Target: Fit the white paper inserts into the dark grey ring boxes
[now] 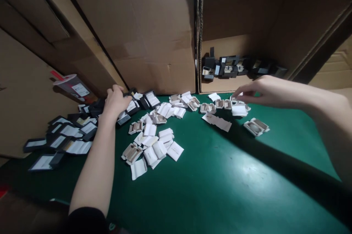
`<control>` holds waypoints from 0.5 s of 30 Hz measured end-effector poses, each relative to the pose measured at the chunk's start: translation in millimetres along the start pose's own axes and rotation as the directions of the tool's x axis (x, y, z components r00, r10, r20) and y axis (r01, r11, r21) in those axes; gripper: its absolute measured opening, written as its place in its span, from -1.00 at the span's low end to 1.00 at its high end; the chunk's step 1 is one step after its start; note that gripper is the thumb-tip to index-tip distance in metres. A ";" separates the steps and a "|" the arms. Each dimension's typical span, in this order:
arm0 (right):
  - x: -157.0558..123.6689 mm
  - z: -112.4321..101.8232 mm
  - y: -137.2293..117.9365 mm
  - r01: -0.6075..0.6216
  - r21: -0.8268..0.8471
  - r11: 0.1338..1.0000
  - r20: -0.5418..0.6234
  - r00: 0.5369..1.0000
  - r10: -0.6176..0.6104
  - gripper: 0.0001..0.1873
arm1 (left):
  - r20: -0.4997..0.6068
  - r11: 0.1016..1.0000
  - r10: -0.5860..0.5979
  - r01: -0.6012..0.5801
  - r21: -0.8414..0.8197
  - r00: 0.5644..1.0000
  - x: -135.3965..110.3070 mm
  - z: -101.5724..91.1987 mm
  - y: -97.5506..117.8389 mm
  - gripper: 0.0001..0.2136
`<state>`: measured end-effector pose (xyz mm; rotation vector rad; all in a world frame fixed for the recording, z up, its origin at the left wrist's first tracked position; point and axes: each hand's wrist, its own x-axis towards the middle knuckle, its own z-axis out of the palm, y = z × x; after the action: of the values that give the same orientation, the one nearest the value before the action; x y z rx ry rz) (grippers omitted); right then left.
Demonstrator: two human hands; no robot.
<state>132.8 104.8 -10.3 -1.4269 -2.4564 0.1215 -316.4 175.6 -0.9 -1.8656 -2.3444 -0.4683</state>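
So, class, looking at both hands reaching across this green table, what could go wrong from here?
1. The cup is close to the left hand, so a sideways knock might tip it onto the boxes.
2. The dark boxes overlap one another; pulling one could drag its neighbours along.
3. Loose white inserts lie under and beside the right hand, so a careless sweep might scatter them.
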 end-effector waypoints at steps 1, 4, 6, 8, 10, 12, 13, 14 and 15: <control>-1.0 -4.1 5.4 -0.013 -0.003 1.000 0.048 0.999 0.013 -0.67 | 0.012 1.000 0.007 -0.007 0.012 1.000 -2.1 -2.9 3.4 -0.59; -7.1 -18.3 17.7 -0.105 -0.016 0.994 0.044 0.993 0.105 -0.64 | 0.015 0.996 0.062 -0.063 0.066 0.998 -18.6 -15.4 24.7 -0.65; -13.1 -27.6 22.7 -0.149 -0.006 0.989 -0.007 0.989 0.149 -0.62 | 0.007 0.981 0.178 -0.178 0.072 0.984 -43.1 -23.8 50.2 -0.67; -19.3 -35.3 27.7 -0.181 0.025 0.983 -0.020 0.983 0.182 -0.59 | 0.011 0.931 0.364 -0.364 -0.016 0.931 -79.5 -26.3 81.8 -0.70; -24.8 -40.8 34.7 -0.216 0.066 0.974 0.006 0.976 0.216 -0.57 | 0.065 0.778 0.620 -0.602 -0.178 0.782 -122.9 -18.0 113.3 -0.70; -29.2 -43.4 44.6 -0.256 0.098 0.962 0.048 0.967 0.252 -0.53 | 0.061 0.586 0.804 -0.769 -0.257 0.592 -164.5 2.0 139.8 -0.70; -30.8 -43.4 50.4 -0.275 0.112 0.955 0.071 0.961 0.268 -0.51 | 0.074 0.517 0.852 -0.809 -0.281 0.519 -182.0 15.2 150.5 -0.69; -32.0 -42.4 56.4 -0.303 0.118 0.946 0.086 0.952 0.294 -0.49 | 0.089 0.392 0.919 -0.862 -0.322 0.384 -196.2 29.6 159.5 -0.66; -32.7 -40.4 62.5 -0.335 0.116 0.935 0.099 0.941 0.324 -0.48 | 0.081 0.308 0.951 -0.884 -0.352 0.299 -206.9 44.0 167.3 -0.62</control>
<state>212.2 105.2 7.6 -1.7923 -2.1972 0.4109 -100.8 29.4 -70.5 -3.1187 -0.8126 -0.3240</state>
